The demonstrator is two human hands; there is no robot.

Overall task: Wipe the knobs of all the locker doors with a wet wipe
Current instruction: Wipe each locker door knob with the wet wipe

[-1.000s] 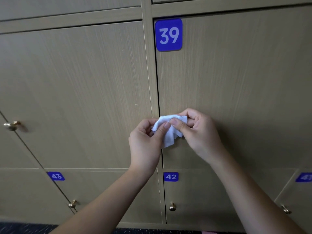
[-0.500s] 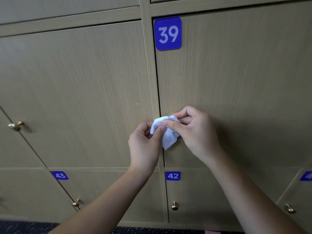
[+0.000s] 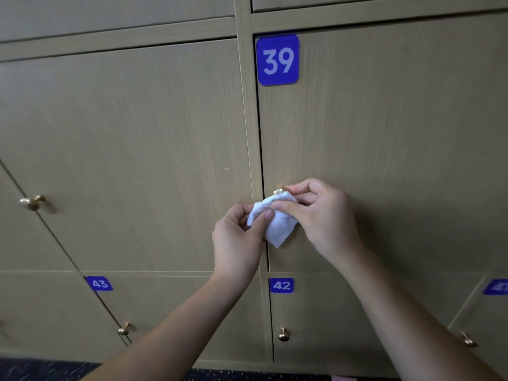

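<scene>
A wall of tan wooden locker doors fills the view, seen from close up and slightly above. Both bare hands meet at the left edge of door 39 (image 3: 384, 160), whose blue number plate (image 3: 277, 59) sits at its top left corner.

The left hand (image 3: 237, 237) pinches the lower left part of a white wipe (image 3: 276, 226) between thumb and curled fingers. The right hand (image 3: 321, 215) pinches the wipe's upper part between thumb and forefinger, its other fingers curled. The wipe hangs crumpled between the two hands, its top edge touching the underside of the gold knob (image 3: 280, 190) of door 39.

One second ago the wipe and the right hand covered this knob completely. Half a second ago only a sliver of gold showed above the wipe. Now the knob's rounded top is bare above the wipe, which has slipped lower, and the right forefinger tip rests just beside the knob.

Other gold knobs show uncovered: one at far left (image 3: 31, 203), one on door 43 (image 3: 124, 329), one on door 42 (image 3: 283, 335) directly below the hands, and one at lower right (image 3: 467, 340). Blue plates reading 43 (image 3: 99, 283) and 42 (image 3: 281, 285) mark the lower doors. A dark speckled floor (image 3: 41, 369) runs along the bottom.
</scene>
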